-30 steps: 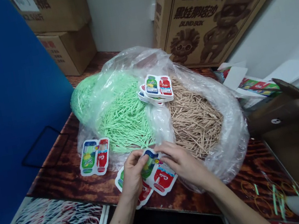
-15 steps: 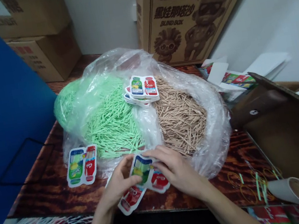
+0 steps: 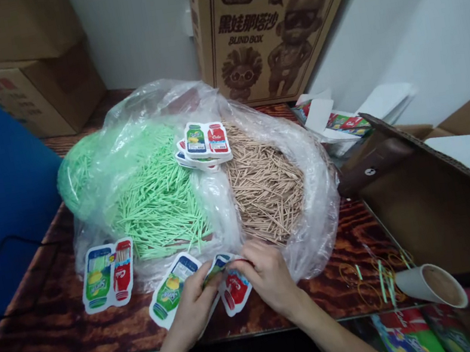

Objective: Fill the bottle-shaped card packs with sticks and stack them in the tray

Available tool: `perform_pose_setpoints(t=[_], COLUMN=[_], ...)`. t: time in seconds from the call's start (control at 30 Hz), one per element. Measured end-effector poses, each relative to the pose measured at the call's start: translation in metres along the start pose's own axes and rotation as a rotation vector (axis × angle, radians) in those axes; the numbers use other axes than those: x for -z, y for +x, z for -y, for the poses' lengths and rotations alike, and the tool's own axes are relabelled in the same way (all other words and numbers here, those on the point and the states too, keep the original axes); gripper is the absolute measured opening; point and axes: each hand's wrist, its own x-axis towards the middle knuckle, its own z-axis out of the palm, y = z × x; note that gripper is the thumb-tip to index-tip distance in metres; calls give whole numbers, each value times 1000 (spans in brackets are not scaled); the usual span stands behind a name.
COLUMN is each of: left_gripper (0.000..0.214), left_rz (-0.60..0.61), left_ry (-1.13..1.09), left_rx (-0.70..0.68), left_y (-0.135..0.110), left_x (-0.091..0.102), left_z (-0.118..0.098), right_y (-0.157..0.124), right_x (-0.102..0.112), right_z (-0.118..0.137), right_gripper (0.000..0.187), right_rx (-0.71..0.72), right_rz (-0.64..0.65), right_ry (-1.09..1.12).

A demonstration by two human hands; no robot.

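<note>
Both of my hands are at the table's front, just before the bags. My left hand (image 3: 193, 301) pinches the green side of a double jar-shaped packet (image 3: 236, 290), printed green and red. The fingers of my right hand (image 3: 269, 276) close on its upper right edge, where the packet looks bent. Partly under my left hand lies a second such packet (image 3: 168, 291), its green half showing. Behind them, an open clear bag holds light green sticks (image 3: 159, 195); beside it another holds brown sticks (image 3: 266, 185). Whether sticks are inside the held packet is hidden.
Left on the table lies a packet (image 3: 107, 276) with sticks showing. A small stack of packets (image 3: 207, 141) rests between the bags. At right are a tipped paper cup (image 3: 431, 286), rubber bands (image 3: 369, 292) and an open carton (image 3: 428, 215). A large box (image 3: 281, 22) stands behind.
The view has swung right. The held packet was flatter and faced me; now its top is bent between my hands. More of the green half of the packet under my left hand shows.
</note>
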Motion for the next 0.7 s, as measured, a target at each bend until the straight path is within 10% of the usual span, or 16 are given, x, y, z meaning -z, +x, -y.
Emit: perform_pose_setpoints(t=[0.27, 0.53, 0.7], left_gripper=[13, 20, 22], left_rz=[-97, -159, -234], left_ry=[-99, -151, -234], left_rx=[78, 166, 207], left_y=[5, 1, 0], left_x=[-20, -14, -9], left_z=[-7, 2, 10], right_y=[0, 22, 58], right_x=[-11, 36, 100], right_z=[1, -37, -105], right_gripper=[38, 27, 16], right_rx=[28, -187, -165], right_rz=[-129, 214, -108], right_ry=[-7, 355, -396])
